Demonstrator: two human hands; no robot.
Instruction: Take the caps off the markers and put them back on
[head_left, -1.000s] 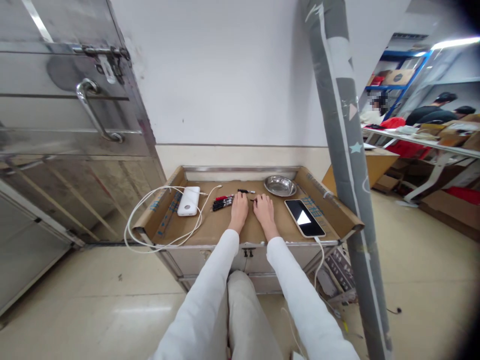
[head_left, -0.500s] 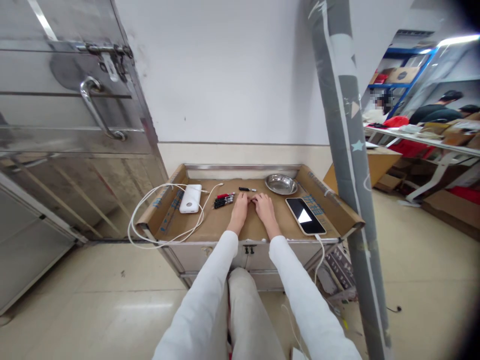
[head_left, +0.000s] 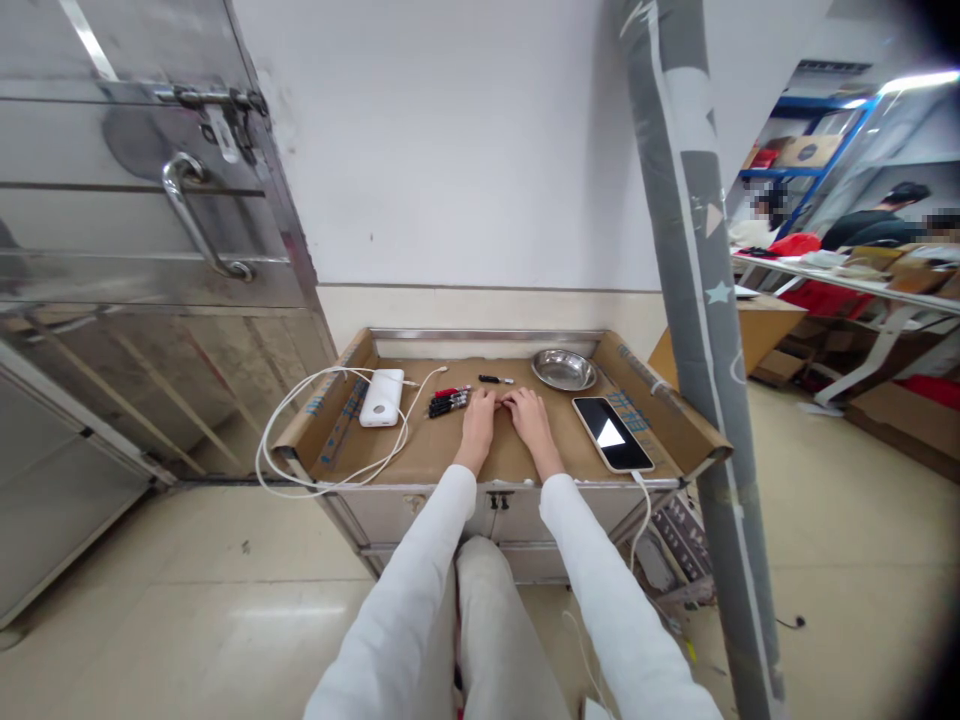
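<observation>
My left hand point(head_left: 478, 422) and my right hand point(head_left: 529, 418) rest close together over the brown cardboard cover point(head_left: 420, 457), thumbs and fingers drawn in toward each other. Whatever is between the fingertips is too small and hidden to make out. Just beyond them lies a single black pen point(head_left: 496, 379), on its side. Left of my left hand is a small group of black pens point(head_left: 448, 404) with a red pen point(head_left: 452, 390) along its far side. A shallow steel bowl point(head_left: 564, 371) stands beyond my right hand.
A white power bank point(head_left: 382, 398) with a looping white cable point(head_left: 291, 400) lies on the left. On the right a phone point(head_left: 613, 434) is plugged into a cable. A tall grey wrapped roll point(head_left: 701, 330) leans beside the cabinet. People sit at tables far right.
Both hands stay at nearly the same place, with only a slight shift of the fingers. The pens, bowl and phone have not moved on the cardboard.
</observation>
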